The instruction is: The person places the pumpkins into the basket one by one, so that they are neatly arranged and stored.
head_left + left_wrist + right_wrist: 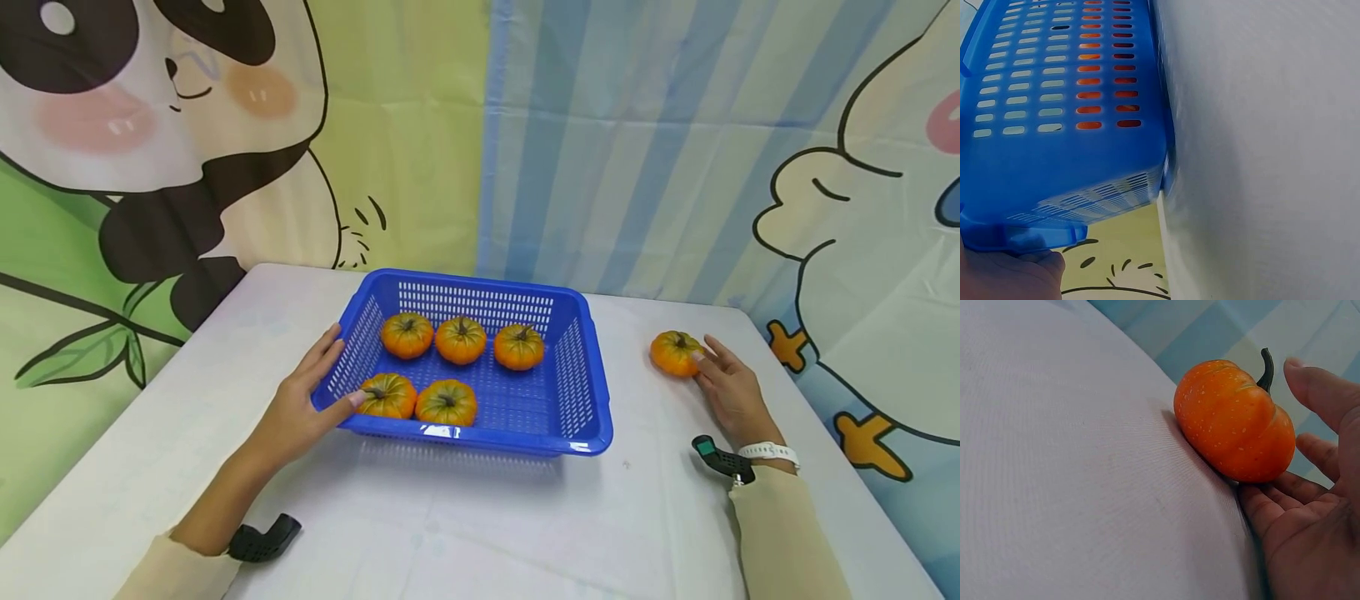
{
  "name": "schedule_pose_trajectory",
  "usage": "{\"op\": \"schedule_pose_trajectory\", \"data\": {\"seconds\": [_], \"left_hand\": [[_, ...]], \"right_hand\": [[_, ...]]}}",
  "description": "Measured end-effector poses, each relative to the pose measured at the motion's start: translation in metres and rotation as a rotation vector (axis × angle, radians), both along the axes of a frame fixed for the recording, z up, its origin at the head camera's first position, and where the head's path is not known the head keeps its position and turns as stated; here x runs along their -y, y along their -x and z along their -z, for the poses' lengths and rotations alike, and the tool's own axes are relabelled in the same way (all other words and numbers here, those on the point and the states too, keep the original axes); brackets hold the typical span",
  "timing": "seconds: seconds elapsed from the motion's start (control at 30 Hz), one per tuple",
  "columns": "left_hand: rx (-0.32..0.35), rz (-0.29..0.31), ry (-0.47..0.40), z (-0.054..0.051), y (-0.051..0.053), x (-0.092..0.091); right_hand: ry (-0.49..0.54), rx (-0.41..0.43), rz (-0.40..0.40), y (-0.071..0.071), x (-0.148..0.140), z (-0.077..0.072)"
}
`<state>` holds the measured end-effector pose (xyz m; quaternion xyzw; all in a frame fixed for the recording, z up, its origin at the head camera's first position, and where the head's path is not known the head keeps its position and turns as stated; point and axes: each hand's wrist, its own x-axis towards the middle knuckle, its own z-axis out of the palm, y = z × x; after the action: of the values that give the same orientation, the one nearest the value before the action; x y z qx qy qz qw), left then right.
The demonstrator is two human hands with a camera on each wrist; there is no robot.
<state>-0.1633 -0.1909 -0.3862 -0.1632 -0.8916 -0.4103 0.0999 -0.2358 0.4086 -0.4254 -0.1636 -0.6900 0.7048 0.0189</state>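
A blue plastic basket (517, 425) with slotted walls stands on the table, holding several small orange-green pumpkins, among them one pumpkin (519, 347) at the back right. My left hand (306, 400) holds the basket's left rim, thumb over the front corner and fingers along the outside. In the left wrist view, part of that hand (1016, 275) shows under the rim. To the right of the basket, another pumpkin (674, 353) rests on the table. My right hand (731, 393) is at its right side; in the right wrist view its fingers touch near the pumpkin's base (1235, 425), thumb apart from the stem.
A white cloth covers the table (450, 533). Behind it hangs a printed curtain (600, 150) with cartoon animals. Each wrist wears a black device, the left one (264, 540) near the sleeve, and a white band (768, 452) circles the right wrist.
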Motion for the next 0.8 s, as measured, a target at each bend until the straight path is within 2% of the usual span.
{"op": "schedule_pose_trajectory", "data": {"seconds": [0.2, 0.27, 0.53, 0.8], "left_hand": [[-0.008, 0.006, -0.005, 0.0017, 0.0004, 0.0011], [-0.014, 0.005, -0.004, 0.0020, 0.0011, 0.0020], [-0.008, 0.002, 0.002, 0.0023, 0.0018, 0.0022], [-0.005, 0.001, -0.006, 0.0023, 0.0009, 0.0023]], "right_hand": [[-0.297, 0.044, -0.040, 0.0024, 0.0030, 0.0019], [-0.338, 0.043, -0.047, 0.0029, 0.0040, 0.0015], [-0.390, 0.083, -0.027, 0.0035, 0.0041, 0.0006], [-0.327, 0.069, 0.012, 0.0020, 0.0060, -0.0010]]}}
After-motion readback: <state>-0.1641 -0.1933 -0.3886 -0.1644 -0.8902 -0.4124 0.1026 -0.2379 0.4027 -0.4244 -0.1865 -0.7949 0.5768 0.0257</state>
